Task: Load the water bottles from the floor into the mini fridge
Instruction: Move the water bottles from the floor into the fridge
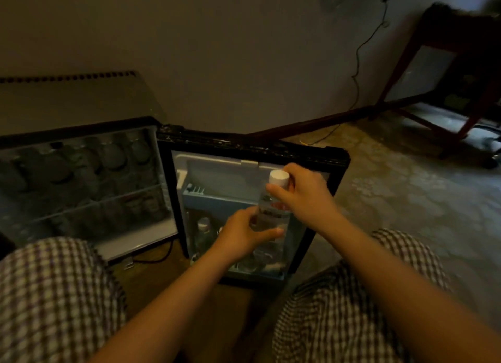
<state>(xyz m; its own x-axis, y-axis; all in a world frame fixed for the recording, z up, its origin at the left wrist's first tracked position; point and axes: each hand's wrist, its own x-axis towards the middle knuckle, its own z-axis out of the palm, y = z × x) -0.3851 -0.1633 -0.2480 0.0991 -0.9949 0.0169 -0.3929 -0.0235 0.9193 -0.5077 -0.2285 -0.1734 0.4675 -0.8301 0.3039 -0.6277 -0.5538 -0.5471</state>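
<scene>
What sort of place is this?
Probably a dim room in a home: a small black mini fridge stands open on a worn patterned floor, with a dark red wooden stand by the plain wall.

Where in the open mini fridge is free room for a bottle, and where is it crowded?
Free: the upper compartment, between the top frame and the blue ledge, looks bare. Crowded: the lower compartment, where bottles stand behind the left hand and the held bottle.
</scene>
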